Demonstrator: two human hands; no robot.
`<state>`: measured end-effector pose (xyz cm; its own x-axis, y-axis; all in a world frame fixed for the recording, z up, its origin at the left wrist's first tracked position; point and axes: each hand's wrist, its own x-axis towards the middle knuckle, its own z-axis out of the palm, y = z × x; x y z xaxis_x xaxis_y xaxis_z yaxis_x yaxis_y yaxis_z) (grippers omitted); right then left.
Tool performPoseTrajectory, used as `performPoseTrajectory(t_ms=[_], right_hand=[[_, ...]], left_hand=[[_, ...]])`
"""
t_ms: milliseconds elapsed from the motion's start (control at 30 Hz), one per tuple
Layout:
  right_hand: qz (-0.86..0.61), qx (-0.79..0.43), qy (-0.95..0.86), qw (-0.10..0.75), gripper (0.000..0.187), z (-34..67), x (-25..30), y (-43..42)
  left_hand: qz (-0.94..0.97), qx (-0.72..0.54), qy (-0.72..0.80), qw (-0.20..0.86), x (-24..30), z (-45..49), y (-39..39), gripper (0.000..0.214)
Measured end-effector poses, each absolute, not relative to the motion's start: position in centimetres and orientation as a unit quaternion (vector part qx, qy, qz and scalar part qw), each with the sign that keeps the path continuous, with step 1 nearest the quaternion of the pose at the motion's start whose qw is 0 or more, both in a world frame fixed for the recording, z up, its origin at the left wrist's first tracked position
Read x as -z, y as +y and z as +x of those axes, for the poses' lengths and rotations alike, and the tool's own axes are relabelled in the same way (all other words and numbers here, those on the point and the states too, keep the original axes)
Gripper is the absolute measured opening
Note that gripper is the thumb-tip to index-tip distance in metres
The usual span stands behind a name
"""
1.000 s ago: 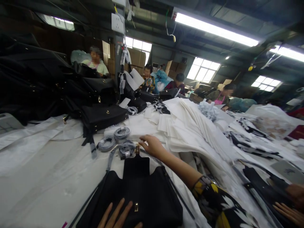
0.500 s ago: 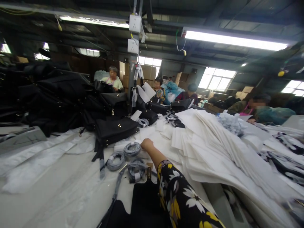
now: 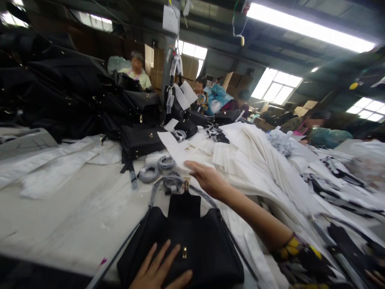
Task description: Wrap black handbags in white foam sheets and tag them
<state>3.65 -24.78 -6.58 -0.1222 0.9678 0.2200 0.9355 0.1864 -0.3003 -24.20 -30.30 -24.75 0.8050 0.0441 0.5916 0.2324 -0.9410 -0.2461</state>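
A black handbag [image 3: 192,237] lies flat on the white-covered table in front of me, flap up, with a small gold clasp. My left hand [image 3: 159,271] rests on its near side, fingers spread and flat. My right hand [image 3: 207,178] reaches out past the bag's top, and its fingers pinch the near end of a white sheet [image 3: 171,146] that slants up off the pile of white sheets [image 3: 255,160]. Coiled grey straps [image 3: 158,168] lie just left of that hand.
Stacked black handbags [image 3: 90,96] fill the far left. White sheets and black-and-white pieces [image 3: 337,180] spread across the right. Several people sit at the far side of the table. A post [image 3: 168,60] with sockets and hanging tags stands behind.
My right hand has drawn back from its far reach and now has a white sheet lifted off the pile. The view dropped, so my left hand on the bag shows again.
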Motion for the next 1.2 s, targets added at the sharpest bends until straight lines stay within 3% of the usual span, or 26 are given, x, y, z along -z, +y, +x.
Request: performPoseTrajectory(t_ms=[167, 300, 700, 867, 1000, 1100, 1200], right_hand=[[-0.561, -0.128, -0.816, 0.06, 0.048, -2.0, 11.3, -38.3], [-0.597, -0.132, -0.791, 0.01, 0.052, -3.9, 15.0, -42.5], [-0.567, -0.146, -0.811, 0.014, 0.052, -1.9, 14.8, -42.5], [-0.562, -0.139, -0.815, 0.031, 0.053, -1.5, 16.1, -42.9], [-0.56, -0.138, -0.816, 0.046, 0.052, -1.3, 16.6, -43.0], [-0.556, -0.149, -0.815, 0.06, 0.053, -1.2, 16.6, -42.9], [-0.554, -0.178, -0.809, 0.086, 0.056, -0.8, 16.3, -43.0]], left_hand=[[-0.964, 0.239, -0.112, -0.009, 22.1, -24.9, -31.9, 0.071], [-0.97, 0.219, -0.097, -0.051, 22.3, -25.4, -32.4, 0.061], [-0.967, 0.228, -0.105, 0.039, 23.4, -25.7, -32.3, 0.059], [-0.972, 0.211, -0.089, 0.06, 20.8, -27.7, -34.1, 0.051], [-0.969, 0.236, -0.07, 0.001, 15.3, -27.8, -35.4, 0.027], [-0.964, 0.252, -0.075, -0.051, 12.9, -25.1, -33.9, 0.028], [-0.968, 0.236, -0.063, -0.061, 14.4, -22.5, -31.1, 0.035]])
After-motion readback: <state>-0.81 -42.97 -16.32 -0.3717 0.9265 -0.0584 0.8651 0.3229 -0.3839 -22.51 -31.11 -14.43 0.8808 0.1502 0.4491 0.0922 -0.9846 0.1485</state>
